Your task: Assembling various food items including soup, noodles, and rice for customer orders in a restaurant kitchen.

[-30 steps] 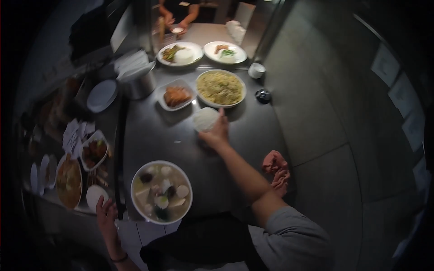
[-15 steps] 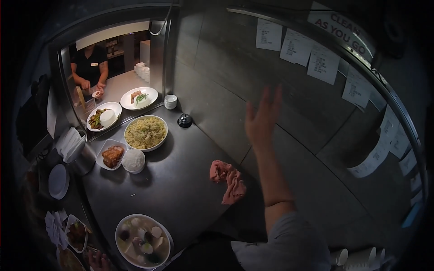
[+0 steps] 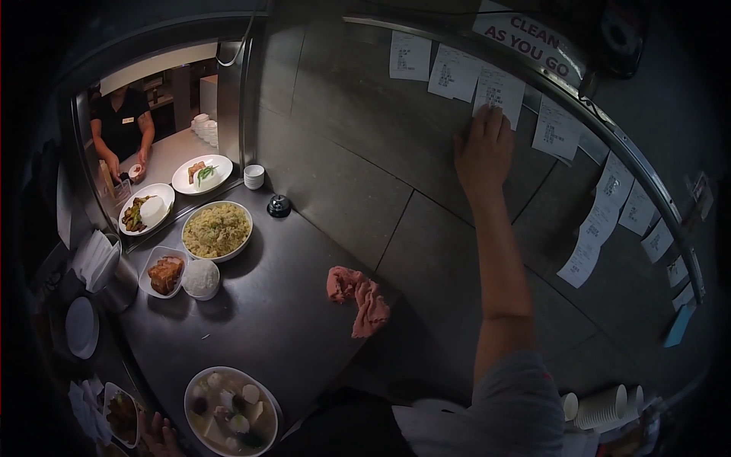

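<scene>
Right arm: raised and extended up and forward, nearly straight from shoulder to wrist, forearm bare, short grey sleeve at the upper arm. Right hand: back of the hand toward the camera, fingers together and pointing upward, laid flat against a surface, nothing grasped. Left hand: low at the lower left edge, only partly visible, fingers spread loosely; grip state cannot be determined.
</scene>
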{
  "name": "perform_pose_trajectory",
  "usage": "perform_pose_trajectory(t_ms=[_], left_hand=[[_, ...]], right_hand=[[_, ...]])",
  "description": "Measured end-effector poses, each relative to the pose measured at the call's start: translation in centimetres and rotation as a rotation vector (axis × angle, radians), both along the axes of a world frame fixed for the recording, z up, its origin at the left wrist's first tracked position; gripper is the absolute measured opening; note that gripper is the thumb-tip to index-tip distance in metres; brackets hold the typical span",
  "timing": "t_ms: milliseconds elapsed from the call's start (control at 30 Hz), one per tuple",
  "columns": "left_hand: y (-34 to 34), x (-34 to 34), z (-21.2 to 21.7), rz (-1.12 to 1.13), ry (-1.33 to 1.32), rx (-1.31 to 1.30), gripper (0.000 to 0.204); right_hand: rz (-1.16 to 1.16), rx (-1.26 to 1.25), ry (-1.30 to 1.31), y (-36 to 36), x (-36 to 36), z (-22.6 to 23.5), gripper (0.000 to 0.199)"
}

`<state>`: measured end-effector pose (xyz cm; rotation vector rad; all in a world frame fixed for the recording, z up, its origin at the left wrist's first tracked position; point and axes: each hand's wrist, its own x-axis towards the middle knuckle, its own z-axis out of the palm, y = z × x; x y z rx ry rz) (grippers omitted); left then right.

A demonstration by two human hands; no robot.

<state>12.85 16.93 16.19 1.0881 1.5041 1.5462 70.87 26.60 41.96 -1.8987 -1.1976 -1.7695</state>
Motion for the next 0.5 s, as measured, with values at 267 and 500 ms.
perform_pose_trajectory(t_ms=[267, 500], left_hand=[[-0.8, 0.4, 1.7, 0.028, 0.049, -0.012, 0.044], [-1.3, 0.0, 1.9, 0.057, 0.148, -0.022, 0.044]], right_hand=[[0.044, -0.014, 0.066, -0.2, 0.0, -0.6, 0.065], [0.244, 0.003, -0.089, -1.6, -2.1, -4.0, 0.056]])
